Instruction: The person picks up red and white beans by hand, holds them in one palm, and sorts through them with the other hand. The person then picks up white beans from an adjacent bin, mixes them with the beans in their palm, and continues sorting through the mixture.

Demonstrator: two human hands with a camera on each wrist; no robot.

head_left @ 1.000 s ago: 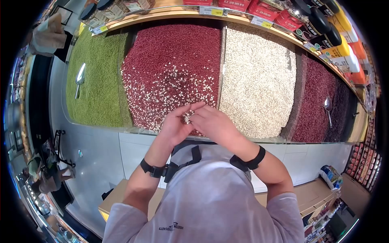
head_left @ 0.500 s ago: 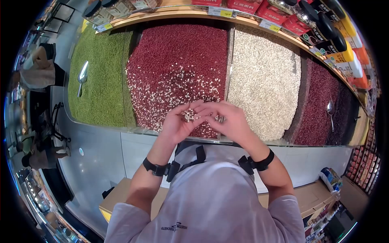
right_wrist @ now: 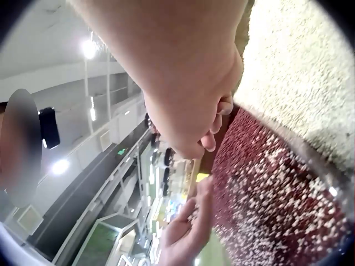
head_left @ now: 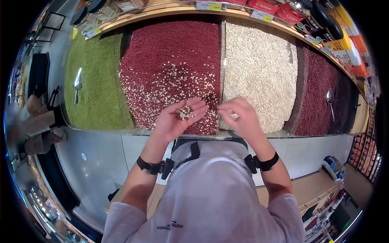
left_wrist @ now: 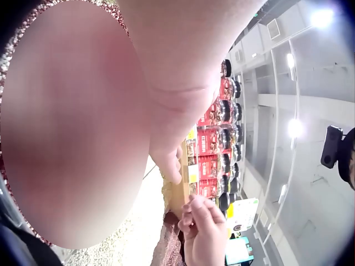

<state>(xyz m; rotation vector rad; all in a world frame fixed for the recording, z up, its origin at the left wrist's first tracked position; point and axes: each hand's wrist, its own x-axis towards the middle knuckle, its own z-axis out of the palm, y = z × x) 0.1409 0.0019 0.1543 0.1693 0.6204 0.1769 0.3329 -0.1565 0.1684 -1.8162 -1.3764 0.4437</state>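
Observation:
In the head view, the left hand [head_left: 172,123] lies palm up over the front of the red bean bin, its fingers extended and slightly spread. Whitish grains [head_left: 184,112] rest in its palm. Just right of those fingertips, the right hand [head_left: 243,119] hovers at the divider, with loosely bent fingers and nothing discernible between them. The hands are apart. Red beans [head_left: 174,40] with many pale grains [head_left: 170,85] scattered over them lie below. The left wrist view shows the right hand [left_wrist: 205,230] with bent fingers; the right wrist view shows the left hand [right_wrist: 188,227], palm partly visible.
Pale grains fill the bin [head_left: 259,73] on the right, green beans the bin [head_left: 95,81] on the left. Metal scoops lie on the green beans [head_left: 77,84] and the far-right red beans [head_left: 330,97]. A wooden shelf [head_left: 162,16] with jars and bottles runs behind.
The right hand has moved right, away from the left hand, which it met one second ago. The left palm and its grains are more exposed. The head view has also shifted.

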